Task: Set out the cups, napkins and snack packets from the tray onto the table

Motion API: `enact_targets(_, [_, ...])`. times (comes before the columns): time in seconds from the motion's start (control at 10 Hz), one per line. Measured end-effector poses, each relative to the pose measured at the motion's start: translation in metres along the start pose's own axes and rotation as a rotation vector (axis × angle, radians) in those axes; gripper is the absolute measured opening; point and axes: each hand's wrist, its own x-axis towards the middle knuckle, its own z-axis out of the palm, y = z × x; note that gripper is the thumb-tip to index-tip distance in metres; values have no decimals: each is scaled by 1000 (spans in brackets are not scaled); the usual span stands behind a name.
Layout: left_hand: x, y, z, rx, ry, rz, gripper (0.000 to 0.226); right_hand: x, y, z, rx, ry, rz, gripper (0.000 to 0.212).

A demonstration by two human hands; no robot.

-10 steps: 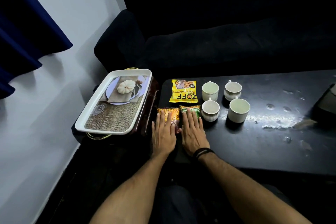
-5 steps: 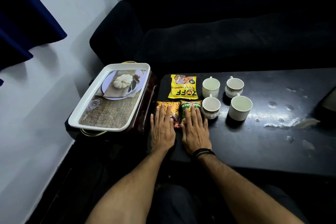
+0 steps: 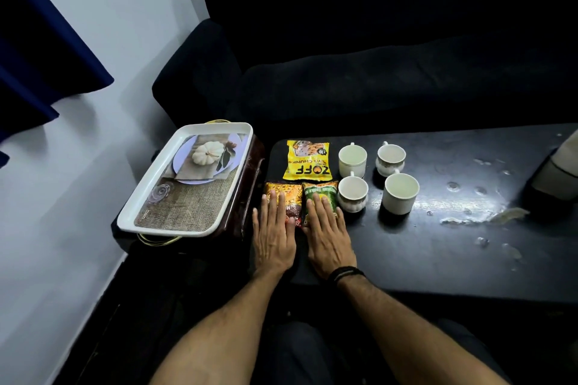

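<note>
Hands flat, fingers spread, nothing pinched: my left hand (image 3: 272,236) lies palm-down on the orange packet (image 3: 283,197), right hand (image 3: 327,233) on the green packet (image 3: 322,195), likely pressing them flat and square to the near table (image 3: 469,247) edge. Yellow ZOFF packet (image 3: 308,161) sits just beyond them. Four cups (image 3: 352,157) (image 3: 391,157) (image 3: 352,194) (image 3: 401,192) grouped two-by-two just right of the packets, upright, handles clear. Tray (image 3: 147,194) at left on its stand shows only its printed liner, so unloading looks done. No napkins visible on table; can't tell where they went. Light object (image 3: 560,172) at far right unidentified, cropped.
</note>
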Motion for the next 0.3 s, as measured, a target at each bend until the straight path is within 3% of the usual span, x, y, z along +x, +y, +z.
enact_targets(0.3, [35,51,-51,-22,-84,72,57,18,30,-63,4,118,45,57])
